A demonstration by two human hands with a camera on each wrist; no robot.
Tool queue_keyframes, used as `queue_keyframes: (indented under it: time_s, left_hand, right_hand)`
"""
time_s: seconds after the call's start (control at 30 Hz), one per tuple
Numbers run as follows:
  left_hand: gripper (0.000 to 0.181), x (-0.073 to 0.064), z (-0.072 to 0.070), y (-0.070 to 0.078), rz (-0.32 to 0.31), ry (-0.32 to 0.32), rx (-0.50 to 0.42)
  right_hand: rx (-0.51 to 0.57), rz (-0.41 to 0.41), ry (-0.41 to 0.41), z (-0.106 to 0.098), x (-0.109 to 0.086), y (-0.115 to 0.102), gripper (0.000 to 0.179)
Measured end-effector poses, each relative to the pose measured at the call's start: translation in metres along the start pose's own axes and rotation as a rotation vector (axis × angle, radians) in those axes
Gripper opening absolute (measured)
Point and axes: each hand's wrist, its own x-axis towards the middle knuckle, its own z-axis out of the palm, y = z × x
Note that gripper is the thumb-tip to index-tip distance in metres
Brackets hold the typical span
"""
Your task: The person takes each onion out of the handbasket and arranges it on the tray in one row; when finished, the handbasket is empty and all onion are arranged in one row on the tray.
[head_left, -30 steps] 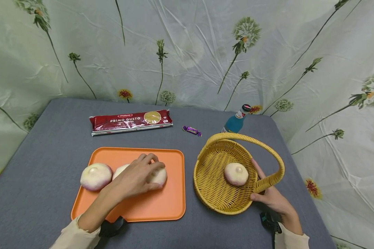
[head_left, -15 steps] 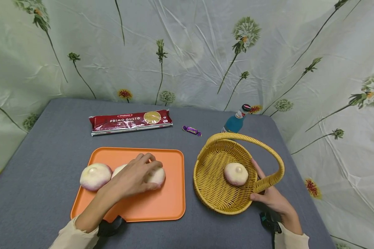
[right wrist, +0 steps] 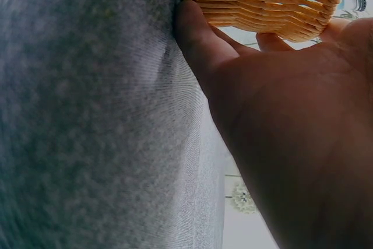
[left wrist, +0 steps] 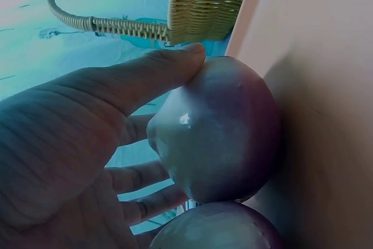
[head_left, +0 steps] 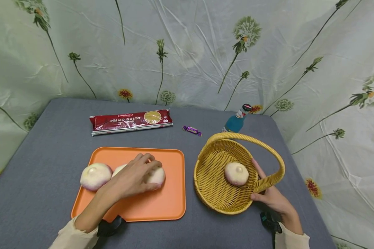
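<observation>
My left hand (head_left: 134, 178) is over the orange tray (head_left: 171, 207), its thumb and fingers spread round the rightmost turnip (left wrist: 215, 132), white with a purple underside. A second turnip (left wrist: 218, 228), partly hidden by that hand, sits close beside it. Farther left on the tray is another turnip (head_left: 96, 176). My right hand (head_left: 272, 199) rests against the outside right wall of the yellow wicker basket (head_left: 210, 197), below the handle's foot, with thumb and fingers spread along the weave (right wrist: 250, 4). One turnip (head_left: 236, 174) lies inside the basket.
Behind the tray lies a red spaghetti packet (head_left: 131, 122). A purple wrapped candy (head_left: 192, 130) is to its right. A blue bottle (head_left: 235, 121) stands just behind the basket, whose arched handle (head_left: 252, 139) rises in front of it. A flower-print cloth (head_left: 193, 55) hangs behind the table.
The left hand has shifted very slightly left with the turnip under its fingers. The right hand and the basket have stayed in place.
</observation>
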Motion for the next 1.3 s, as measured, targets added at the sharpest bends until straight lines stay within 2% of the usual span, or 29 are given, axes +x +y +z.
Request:
queue_keyframes:
  time_s: [0.33, 0.6, 0.87, 1.07, 1.3]
  left_hand:
    - [0.046, 0.0027, -0.0007, 0.0009, -0.002, -0.006, -0.003]
    - [0.045, 0.0029, -0.0019, 0.0009, 0.008, -0.005, -0.003]
    - [0.045, 0.0036, -0.0023, 0.002, 0.007, 0.011, -0.013]
    - [0.044, 0.0045, -0.0035, 0.0035, 0.014, 0.012, -0.01]
    - [0.043, 0.0054, -0.0051, 0.0065, 0.017, 0.009, -0.007]
  right_hand:
    - [-0.027, -0.04, -0.002, -0.0004, 0.0002, -0.0011, 0.109]
    - [-0.012, -0.043, -0.006, -0.0006, -0.0009, -0.0007, 0.109]
    - [-0.02, -0.005, 0.007, -0.0003, -0.0024, 0.0004, 0.111]
    - [-0.035, -0.023, 0.005, -0.001, -0.0028, -0.0003, 0.109]
    - [-0.042, -0.005, 0.002, -0.0011, -0.0017, 0.0, 0.109]
